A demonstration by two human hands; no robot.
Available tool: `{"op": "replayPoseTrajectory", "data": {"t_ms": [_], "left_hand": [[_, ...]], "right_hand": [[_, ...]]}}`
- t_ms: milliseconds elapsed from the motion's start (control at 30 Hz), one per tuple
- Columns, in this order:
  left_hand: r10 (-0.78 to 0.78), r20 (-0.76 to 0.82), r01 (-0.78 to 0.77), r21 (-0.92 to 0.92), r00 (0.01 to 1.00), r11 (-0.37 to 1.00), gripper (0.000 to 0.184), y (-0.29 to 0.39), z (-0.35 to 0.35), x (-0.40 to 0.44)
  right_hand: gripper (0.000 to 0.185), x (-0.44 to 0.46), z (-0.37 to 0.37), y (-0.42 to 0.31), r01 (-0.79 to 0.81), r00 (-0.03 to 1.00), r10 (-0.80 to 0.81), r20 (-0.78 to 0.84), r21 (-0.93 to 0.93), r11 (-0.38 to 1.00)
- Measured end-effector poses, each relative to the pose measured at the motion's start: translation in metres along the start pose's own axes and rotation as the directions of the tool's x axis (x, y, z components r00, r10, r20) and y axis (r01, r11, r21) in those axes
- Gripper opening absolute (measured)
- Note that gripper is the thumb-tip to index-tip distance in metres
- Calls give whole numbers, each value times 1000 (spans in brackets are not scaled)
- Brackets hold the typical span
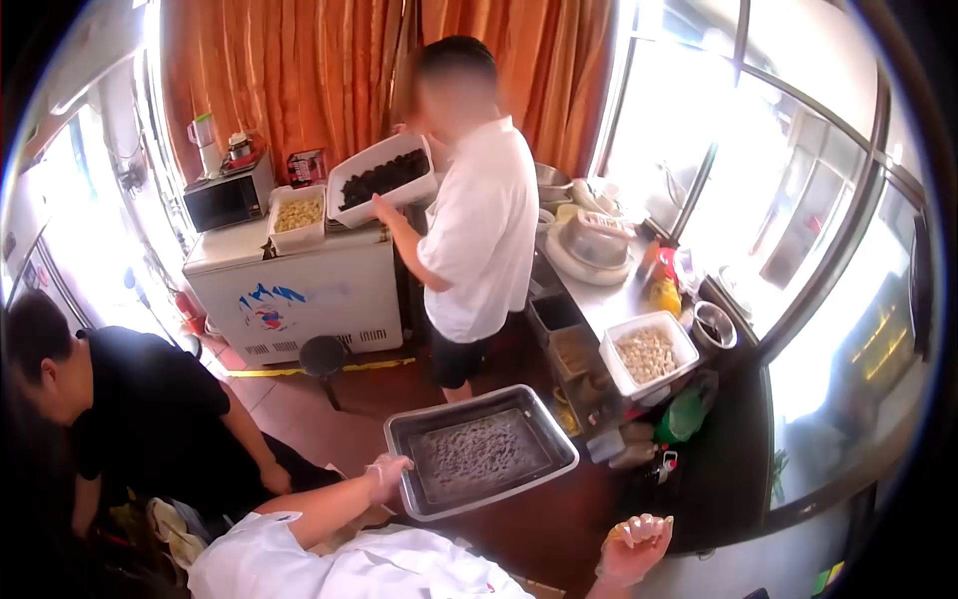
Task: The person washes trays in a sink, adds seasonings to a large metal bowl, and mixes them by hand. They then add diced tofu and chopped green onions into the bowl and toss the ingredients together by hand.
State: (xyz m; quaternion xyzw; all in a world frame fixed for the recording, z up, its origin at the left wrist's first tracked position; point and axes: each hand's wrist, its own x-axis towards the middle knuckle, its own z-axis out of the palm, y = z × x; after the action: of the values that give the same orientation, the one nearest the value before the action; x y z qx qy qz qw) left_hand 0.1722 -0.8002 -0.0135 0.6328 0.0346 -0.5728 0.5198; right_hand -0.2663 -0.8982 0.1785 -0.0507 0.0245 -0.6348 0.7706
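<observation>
My left hand (387, 478), in a clear plastic glove, grips the left rim of a rectangular metal tray (547, 491). Greyish, crumbly or powdery stuff (479, 449) is spread over the tray's bottom. At the lower right my right hand (637, 549), also gloved, is raised apart from the tray with its fingers curled in. Something yellowish shows at those fingers, too small to name.
A person in a white shirt (484, 220) tilts a white tub of dark pieces (384, 182) over a chest freezer (299, 299). Another person in black (150, 399) bends at left. A stool (324, 357) stands beyond the tray. A white tub of pale pieces (649, 354) sits on the right counter.
</observation>
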Motion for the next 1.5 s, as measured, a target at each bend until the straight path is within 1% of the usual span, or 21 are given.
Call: {"op": "replayPoseTrajectory", "data": {"t_ms": [33,100,133,167,233,267,367,400,467,533,667,700,767,867,967,1000,1067,1167,1300,1400,1500], "left_hand": [[-24,35,24,0,999,1000,39,-8,-12,34],[72,25,-72,-18,997,997,41,2,4,54],[56,-10,-55,88,998,995,43,6,11,76],[24,-21,-23,41,999,999,20,11,24,100],[-52,124,58,-42,991,997,22,35,62,112],[-68,158,70,-7,985,998,26,44,80,125],[-13,277,24,-36,961,999,23,95,150,124],[124,340,-169,105,932,980,21,83,157,166],[389,443,-550,328,808,768,18,59,171,251],[389,433,-516,225,813,827,17,89,210,263],[183,254,-198,37,950,979,14,172,278,244],[33,159,-22,-69,987,997,11,214,299,190],[55,146,-15,-266,988,964,13,245,333,175],[33,51,-13,-349,998,937,12,268,363,211],[120,-8,-113,-396,993,911,12,305,391,216],[187,-41,-187,-411,981,892,12,320,408,208],[179,-115,-211,-438,977,874,16,343,419,234],[235,-236,-318,-429,943,845,25,387,430,265],[273,-388,-418,-361,880,834,27,462,415,365],[268,-591,-507,-283,761,814,27,534,408,444],[330,-585,-578,-307,741,756,9,602,376,554]], "right_hand": [[42,12,7,12,-4,1000,4,2,-10,1000],[43,35,22,36,3,1000,-3,2,-30,1000],[43,48,26,43,6,1000,-5,10,-39,999],[44,63,30,49,8,1000,-7,20,-49,999],[44,82,39,60,38,999,-37,11,-84,996],[44,94,44,64,75,997,-75,5,-104,992],[45,128,47,62,146,988,-139,65,-127,981],[45,138,52,63,169,985,-164,47,-125,978],[45,156,57,60,203,979,-197,56,-126,971],[45,179,56,49,235,970,-226,84,-121,964],[44,242,38,12,264,960,-247,136,-128,956],[44,258,33,2,255,960,-237,148,-117,960],[42,300,23,-15,219,970,-210,119,-65,974],[38,372,-4,-56,154,984,-154,92,9,988],[37,441,-23,-77,77,985,-71,158,-28,997],[37,464,-22,-82,57,989,-51,138,-42,997],[36,501,-23,-90,26,998,-23,59,-53,998],[35,543,-21,-101,-32,998,35,61,-43,999],[37,592,-44,-99,-27,998,29,48,-39,999],[40,627,-41,-71,33,993,-42,-110,-81,996],[40,672,-45,-32,71,981,-98,-166,-162,984]]}}
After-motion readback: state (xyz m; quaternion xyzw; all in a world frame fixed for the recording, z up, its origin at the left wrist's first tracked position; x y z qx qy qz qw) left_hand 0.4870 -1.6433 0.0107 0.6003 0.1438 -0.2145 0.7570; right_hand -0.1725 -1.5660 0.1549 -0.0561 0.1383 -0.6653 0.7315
